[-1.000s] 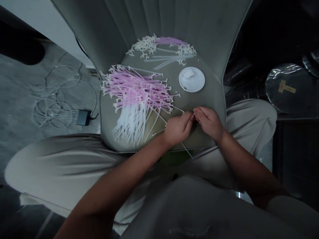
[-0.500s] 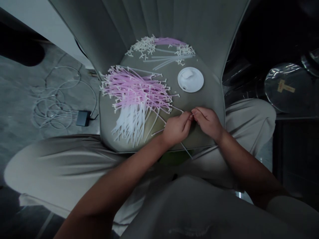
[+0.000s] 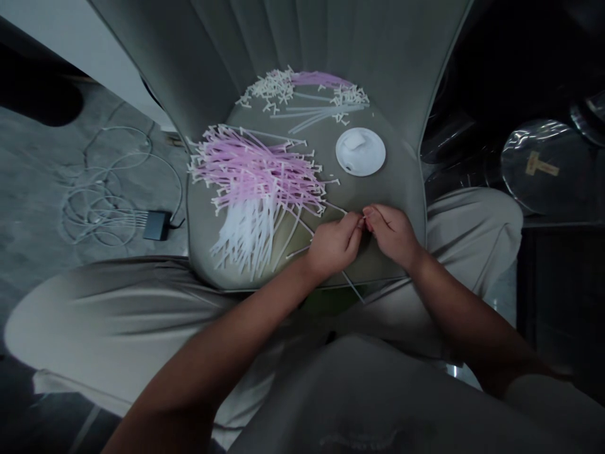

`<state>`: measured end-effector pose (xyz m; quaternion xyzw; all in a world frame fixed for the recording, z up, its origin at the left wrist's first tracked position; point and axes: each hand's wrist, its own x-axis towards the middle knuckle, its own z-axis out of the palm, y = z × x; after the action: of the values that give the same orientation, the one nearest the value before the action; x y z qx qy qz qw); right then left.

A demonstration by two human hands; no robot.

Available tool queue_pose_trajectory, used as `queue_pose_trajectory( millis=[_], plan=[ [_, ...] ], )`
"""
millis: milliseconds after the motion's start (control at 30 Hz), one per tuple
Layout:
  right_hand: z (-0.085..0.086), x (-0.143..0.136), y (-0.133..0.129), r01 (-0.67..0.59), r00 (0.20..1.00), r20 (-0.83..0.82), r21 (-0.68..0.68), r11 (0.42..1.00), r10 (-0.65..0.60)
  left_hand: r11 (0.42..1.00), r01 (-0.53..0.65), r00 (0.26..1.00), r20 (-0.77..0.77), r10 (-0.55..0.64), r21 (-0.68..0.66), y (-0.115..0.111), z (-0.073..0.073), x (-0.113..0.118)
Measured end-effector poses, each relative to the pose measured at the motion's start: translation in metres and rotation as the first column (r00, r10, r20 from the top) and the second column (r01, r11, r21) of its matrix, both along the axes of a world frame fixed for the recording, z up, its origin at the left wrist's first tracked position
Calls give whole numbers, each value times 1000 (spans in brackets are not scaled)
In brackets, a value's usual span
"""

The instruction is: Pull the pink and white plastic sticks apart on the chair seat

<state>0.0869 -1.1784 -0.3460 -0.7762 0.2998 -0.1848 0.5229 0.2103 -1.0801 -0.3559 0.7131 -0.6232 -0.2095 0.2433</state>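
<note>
My left hand is closed in a pinch, and a thin white stick sticks out below it toward my lap. My right hand is closed too, its fingertips meeting those of the left; what they pinch is too small to make out. Left of the hands lies a large pile of pink sticks with white ends, with white sticks fanned below it. Just above the hands rests a round white dish holding a white lump.
Everything lies on a grey-green chair seat. Toward the backrest are small white connectors, pink sticks and loose pale sticks. Coiled cables with a dark box lie on the floor at left. A round clear lid is at right.
The view has shifted very slightly. Both hands keep nearly the same pinched pose, with only a tiny movement of the right fingers.
</note>
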Motion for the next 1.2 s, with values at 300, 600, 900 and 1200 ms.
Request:
queue_pose_trajectory(
  millis=[300,600,900,1200],
  plan=[
    [-1,-1,0,-5,999,-52,-143,990,-3,998,6,999,52,-9,60,-2,4,0],
    [-1,-1,2,91,996,21,11,996,-91,994,-107,992,-73,108,9,0,9,-6],
    [-2,-1,4,74,997,6,-122,990,-73,978,-200,970,-151,190,-56,-1,4,-6],
    [12,-25,-17,284,953,-11,-299,911,-301,977,-194,970,-167,179,-82,1,5,-8]
  ],
)
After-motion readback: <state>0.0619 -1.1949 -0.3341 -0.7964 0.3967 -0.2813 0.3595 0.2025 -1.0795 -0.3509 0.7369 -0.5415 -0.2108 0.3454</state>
